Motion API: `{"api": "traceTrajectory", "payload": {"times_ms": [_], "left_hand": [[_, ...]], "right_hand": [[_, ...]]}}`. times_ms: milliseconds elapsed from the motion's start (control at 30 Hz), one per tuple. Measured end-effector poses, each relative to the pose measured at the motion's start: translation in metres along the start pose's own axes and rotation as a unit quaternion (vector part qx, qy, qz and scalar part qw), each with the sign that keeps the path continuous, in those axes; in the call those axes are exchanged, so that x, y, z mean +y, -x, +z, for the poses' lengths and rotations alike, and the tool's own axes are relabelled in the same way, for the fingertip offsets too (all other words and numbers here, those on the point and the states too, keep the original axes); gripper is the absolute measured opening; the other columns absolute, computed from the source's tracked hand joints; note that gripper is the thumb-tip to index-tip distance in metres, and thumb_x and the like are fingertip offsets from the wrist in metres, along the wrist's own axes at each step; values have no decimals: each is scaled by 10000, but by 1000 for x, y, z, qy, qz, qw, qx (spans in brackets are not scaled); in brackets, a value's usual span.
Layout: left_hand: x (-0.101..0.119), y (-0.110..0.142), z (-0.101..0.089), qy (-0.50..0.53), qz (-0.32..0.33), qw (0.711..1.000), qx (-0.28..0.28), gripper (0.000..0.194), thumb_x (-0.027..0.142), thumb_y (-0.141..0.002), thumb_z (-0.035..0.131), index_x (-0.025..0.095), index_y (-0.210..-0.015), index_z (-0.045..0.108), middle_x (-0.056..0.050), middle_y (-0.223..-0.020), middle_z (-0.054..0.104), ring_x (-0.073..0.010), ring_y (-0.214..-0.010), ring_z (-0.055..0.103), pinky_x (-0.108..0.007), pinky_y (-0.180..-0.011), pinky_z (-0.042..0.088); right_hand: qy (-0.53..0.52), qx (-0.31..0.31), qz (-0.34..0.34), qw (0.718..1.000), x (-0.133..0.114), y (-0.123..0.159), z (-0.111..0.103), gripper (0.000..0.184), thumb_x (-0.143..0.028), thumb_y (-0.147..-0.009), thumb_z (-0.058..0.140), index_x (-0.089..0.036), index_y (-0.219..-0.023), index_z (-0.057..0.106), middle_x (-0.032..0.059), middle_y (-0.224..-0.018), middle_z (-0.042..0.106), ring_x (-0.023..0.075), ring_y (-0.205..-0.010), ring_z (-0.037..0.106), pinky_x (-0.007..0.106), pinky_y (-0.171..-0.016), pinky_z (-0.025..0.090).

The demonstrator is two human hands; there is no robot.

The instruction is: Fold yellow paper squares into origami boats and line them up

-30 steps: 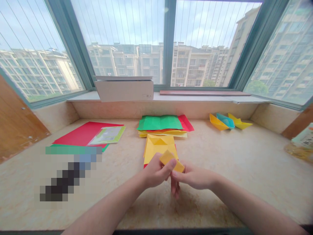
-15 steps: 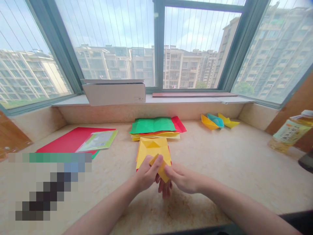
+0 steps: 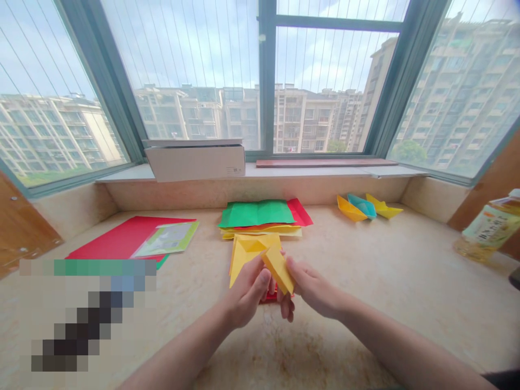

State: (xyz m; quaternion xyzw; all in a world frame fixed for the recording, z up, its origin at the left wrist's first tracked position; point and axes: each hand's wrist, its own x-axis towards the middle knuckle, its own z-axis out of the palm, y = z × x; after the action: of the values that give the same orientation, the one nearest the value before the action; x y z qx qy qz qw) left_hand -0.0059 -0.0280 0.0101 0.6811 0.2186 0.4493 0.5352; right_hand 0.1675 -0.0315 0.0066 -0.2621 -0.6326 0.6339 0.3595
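Observation:
A small folded piece of yellow paper (image 3: 279, 268) is held tilted between my two hands, just above the counter. My left hand (image 3: 252, 281) grips its left side, with some fingers hidden underneath. On the other side, my right hand (image 3: 311, 284) pinches its right edge, several fingertips showing below. Right behind and under the hands lies a yellow folded paper piece (image 3: 239, 254) with a pocket-like fold at its top, on top of red paper (image 3: 271, 297). Beyond that, a creased green sheet (image 3: 258, 213) rests on yellow and red sheets.
Three folded paper boats, orange (image 3: 351, 208), blue (image 3: 363, 206) and yellow (image 3: 382, 207), stand at the back right. Red sheets (image 3: 109, 238) and a clear-windowed packet (image 3: 167, 239) lie left. A bottle (image 3: 489, 230) stands far right. A white box (image 3: 197, 162) sits on the sill. Pixelation covers the lower left.
Both hands have turned the folded yellow paper and moved it slightly up and right. My left thumb has come off its top face. The view has tilted up a little.

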Motion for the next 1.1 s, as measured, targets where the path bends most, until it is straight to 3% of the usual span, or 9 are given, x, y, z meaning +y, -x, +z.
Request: {"api": "traceTrajectory", "payload": {"times_ms": [100,200,367,467,533,600,800,1000,1100], "left_hand": [[0,-1,4,58,-35,998,-19,522,593,-937,455,163,-1233,481,-2,-588,621,-134,-455,598,-179,-419,383],[1,-4,7,101,-79,991,-40,449,571,-943,459,172,-1146,476,10,-571,614,-136,-404,582,-178,-377,380],[8,-14,2,-36,-79,990,112,339,481,-867,634,145,-882,593,-55,-799,676,-169,-681,654,-246,-605,522],[10,-18,-3,-121,-111,979,123,348,467,-839,665,129,-925,672,-89,-912,714,-223,-825,667,-283,-708,529],[10,-19,-5,-138,-120,977,108,349,459,-817,691,134,-945,689,-96,-960,727,-241,-875,674,-293,-740,525],[9,-19,-6,-125,-116,980,99,356,458,-795,715,145,-961,681,-94,-972,733,-247,-900,682,-293,-750,525],[3,-21,-11,6,-167,977,136,421,486,-785,722,155,-1009,588,-87,-846,741,-226,-729,715,-297,-647,540],[0,-25,-19,72,-163,963,201,470,489,-806,698,149,-1091,541,-75,-820,730,-193,-686,701,-272,-618,537],[0,-26,-20,56,-144,966,208,487,494,-821,680,157,-1136,522,-76,-865,715,-185,-713,689,-243,-576,521]], "right_hand": [[5,-41,29,999,1,1,1,810,-764,-910,185,-122,-702,632,54,-533,631,133,-439,588,227,-452,419],[76,-34,18,996,4,1,2,778,-713,-945,190,-124,-711,642,61,-605,656,126,-475,581,232,-479,418],[227,170,-78,956,5,-3,-13,631,-621,-971,337,-151,-645,602,20,-571,576,126,-533,532,239,-516,396],[230,220,-100,943,1,-4,-22,455,-553,-949,472,-153,-865,672,28,-678,637,146,-604,589,250,-556,453],[239,230,-111,937,0,-5,-24,373,-488,-912,577,-171,-1087,663,50,-828,683,156,-671,625,264,-597,494],[270,244,-132,922,0,-5,-23,370,-424,-891,622,-198,-1184,644,60,-915,698,158,-696,631,277,-621,515],[344,227,-192,890,0,-5,-24,225,-324,-906,610,-220,-1071,724,66,-944,739,177,-736,640,302,-647,531],[319,245,-188,896,5,-7,-29,287,-326,-863,667,-224,-1129,705,61,-951,746,173,-704,641,328,-656,554],[262,260,-168,914,7,-8,-28,264,-340,-862,666,-226,-1096,705,49,-892,732,169,-691,638,331,-648,561]]}}
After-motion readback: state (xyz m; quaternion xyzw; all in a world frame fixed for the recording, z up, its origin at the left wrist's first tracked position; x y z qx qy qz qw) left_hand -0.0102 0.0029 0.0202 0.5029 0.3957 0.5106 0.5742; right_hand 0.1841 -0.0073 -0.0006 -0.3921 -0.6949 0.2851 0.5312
